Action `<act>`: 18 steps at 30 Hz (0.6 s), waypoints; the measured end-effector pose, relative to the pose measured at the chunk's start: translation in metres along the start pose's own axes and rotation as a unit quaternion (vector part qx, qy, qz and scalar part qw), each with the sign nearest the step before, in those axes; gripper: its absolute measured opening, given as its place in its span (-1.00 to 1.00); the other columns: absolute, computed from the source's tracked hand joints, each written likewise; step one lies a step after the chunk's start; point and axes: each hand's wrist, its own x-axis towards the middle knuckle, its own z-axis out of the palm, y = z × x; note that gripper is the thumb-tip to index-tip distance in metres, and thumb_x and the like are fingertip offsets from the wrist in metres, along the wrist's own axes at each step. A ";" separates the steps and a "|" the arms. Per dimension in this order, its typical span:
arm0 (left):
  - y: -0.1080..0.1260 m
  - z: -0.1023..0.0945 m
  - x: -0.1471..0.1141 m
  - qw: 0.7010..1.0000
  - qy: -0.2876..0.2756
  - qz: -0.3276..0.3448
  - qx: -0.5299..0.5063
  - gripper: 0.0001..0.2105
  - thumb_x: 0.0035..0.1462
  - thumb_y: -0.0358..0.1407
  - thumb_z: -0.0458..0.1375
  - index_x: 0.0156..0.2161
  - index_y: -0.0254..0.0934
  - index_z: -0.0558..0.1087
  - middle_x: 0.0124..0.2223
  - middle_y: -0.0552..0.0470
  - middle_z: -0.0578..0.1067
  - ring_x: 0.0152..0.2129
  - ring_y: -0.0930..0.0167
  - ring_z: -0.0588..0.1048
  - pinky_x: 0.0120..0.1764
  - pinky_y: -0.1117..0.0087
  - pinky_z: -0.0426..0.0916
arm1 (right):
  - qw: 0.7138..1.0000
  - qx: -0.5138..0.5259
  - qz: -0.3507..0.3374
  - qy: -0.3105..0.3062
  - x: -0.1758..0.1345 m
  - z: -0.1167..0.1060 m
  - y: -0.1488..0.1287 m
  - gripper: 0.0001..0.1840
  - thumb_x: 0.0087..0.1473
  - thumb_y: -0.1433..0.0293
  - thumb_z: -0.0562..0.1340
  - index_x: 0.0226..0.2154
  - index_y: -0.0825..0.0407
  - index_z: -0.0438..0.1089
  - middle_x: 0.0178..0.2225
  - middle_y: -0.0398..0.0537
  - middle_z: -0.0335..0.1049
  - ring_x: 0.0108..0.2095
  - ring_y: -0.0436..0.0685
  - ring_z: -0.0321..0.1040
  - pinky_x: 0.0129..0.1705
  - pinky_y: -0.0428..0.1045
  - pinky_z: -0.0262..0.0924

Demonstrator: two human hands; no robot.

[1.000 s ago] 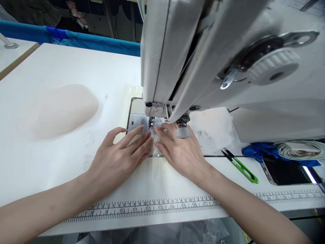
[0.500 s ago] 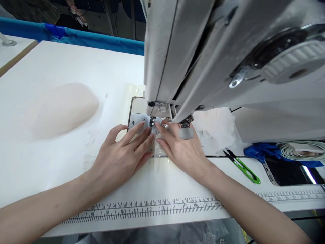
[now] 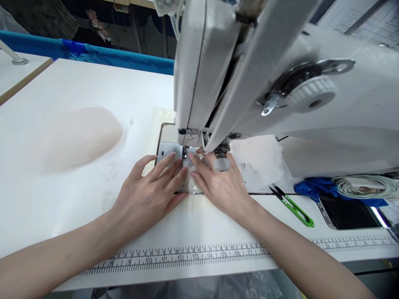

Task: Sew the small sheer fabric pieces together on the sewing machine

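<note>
My left hand lies palm down left of the needle area, fingers stretched out and its fingertips on the metal needle plate of a sewing machine. Opposite it, my right hand rests flat, index finger and thumb extended towards the presser foot. Between the hands shows a clear, shiny strip; whether thin material lies under the fingers I cannot tell. A thin whitish sheet is spread to the right of my right hand. On the left of the table sits a pale beige, rounded patch, blurred at its edges.
Green thread snips lie at the right, beside a phone, blue cloth and a coiled cable. A printed ruler runs along the front edge. Blue fabric borders the far edge.
The camera view has shifted slightly, so more of the machine's right side shows. Both hands remain by the presser foot, with only slight finger movement.
</note>
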 end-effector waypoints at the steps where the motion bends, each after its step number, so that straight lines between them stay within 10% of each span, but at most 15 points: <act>1: 0.000 0.000 0.000 1.000 -0.001 0.000 0.000 -0.71 0.36 -0.22 0.00 0.06 -0.29 0.42 0.06 -0.08 0.53 0.12 0.22 0.40 0.09 0.08 0.22 | 1.000 -0.001 0.000 0.002 0.000 0.000 0.000 -0.60 0.36 0.28 -0.01 -0.14 0.05 0.50 0.01 0.11 0.41 0.05 0.21 0.25 0.05 0.13 0.05; 18: -0.005 0.004 0.001 1.000 -0.009 -0.014 -0.016 -0.68 0.34 -0.20 0.01 0.12 -0.24 0.34 0.09 -0.07 0.50 0.19 0.21 0.31 0.17 0.07 0.15 | 1.000 -0.019 -0.002 0.018 0.004 0.002 0.003 -0.60 0.35 0.27 0.01 0.08 0.07 0.39 -0.03 0.14 0.41 0.05 0.24 0.24 0.07 0.14 0.05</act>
